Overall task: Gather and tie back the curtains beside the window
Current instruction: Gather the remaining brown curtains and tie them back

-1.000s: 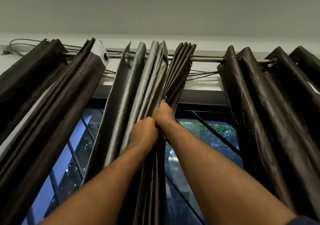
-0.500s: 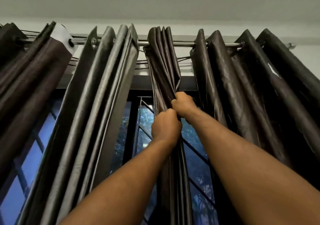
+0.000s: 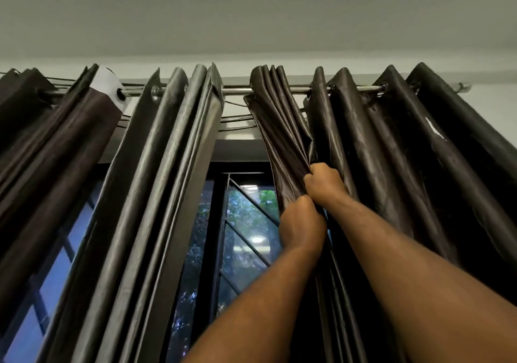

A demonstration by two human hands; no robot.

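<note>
Dark brown curtains hang by eyelets from a metal rod (image 3: 237,91) above a window (image 3: 243,222). My right hand (image 3: 324,185) grips a bunched group of folds (image 3: 279,127) high up, just below the rod. My left hand (image 3: 300,224) grips the same bunch directly beneath it, the two fists touching. This bunch sits against the right curtain folds (image 3: 391,152). A grey, shiny curtain panel (image 3: 173,166) hangs apart to the left, with a gap of bare window between it and the bunch.
Another brown curtain (image 3: 56,144) with a white header patch (image 3: 107,82) hangs at far left. Thin cables (image 3: 237,119) run behind the rod. The window has a dark frame and diagonal bars (image 3: 251,200). The ceiling is close above.
Both hands have dragged the gripped bunch of folds rightward along the rod, away from the grey panel and up against the right curtain. The gap over the window has widened.
</note>
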